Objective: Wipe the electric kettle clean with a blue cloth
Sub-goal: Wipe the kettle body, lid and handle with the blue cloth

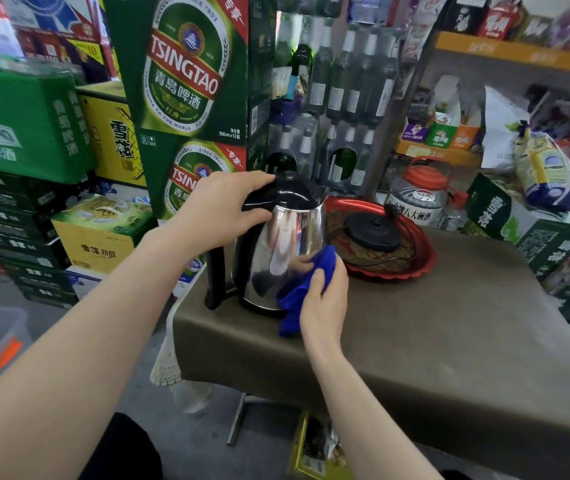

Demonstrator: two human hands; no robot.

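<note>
Kettle [287, 244] upright on worktop [432, 323] near left edge, long axis vertical, black handle toward left. Left hand [222, 209] clasps handle top and lid, hiding part of lid. Right hand [325, 299] grips blue cloth [306, 285], pressing it against lower steel body; fingertips hidden behind cloth.

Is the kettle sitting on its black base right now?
Apart. The head view shows the kettle standing on the brown tablecloth, while the black base lies in the red tray beside it, with tray rim between them.
</note>
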